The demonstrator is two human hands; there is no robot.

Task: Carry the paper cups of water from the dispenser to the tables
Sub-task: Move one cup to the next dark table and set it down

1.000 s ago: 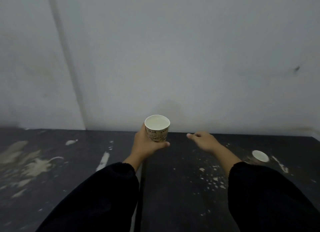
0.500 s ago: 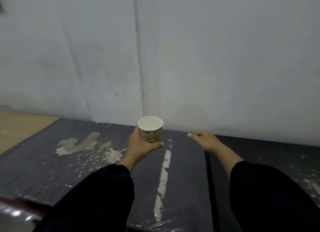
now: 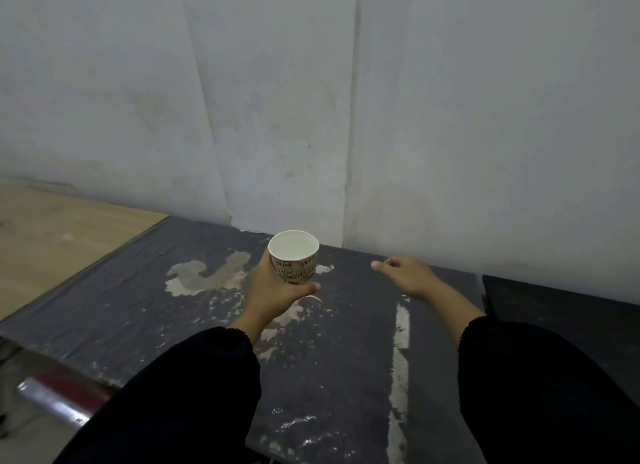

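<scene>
Head view shows two arms in dark sleeves reaching out over a dark table that stands against a pale wall.

At about 12 o'clock from the middle of the picture, a little left, the left hand holds a paper cup. The fingers wrap around its back and the thumb presses on the front, low down. The cup stands upright. It looks nearly full, with pale water close to the rim. The cup is up in the air over the table, not on it yet, as far as I can tell.

At about 2 o'clock from the cup, well apart from it, the right hand hangs loose and holds nothing. Its fingers are half curled, not spread wide.

The table top has pale scuffed patches at 9 o'clock from the cup and a long pale stripe at 5 o'clock. A light wooden table sits at 10 o'clock.

I think this is the carrying step, close to its end. The next move calls for bringing the cup down slowly and flat onto the table, then letting the fingers go gently. A tilt or a squeeze could spill the water.
</scene>
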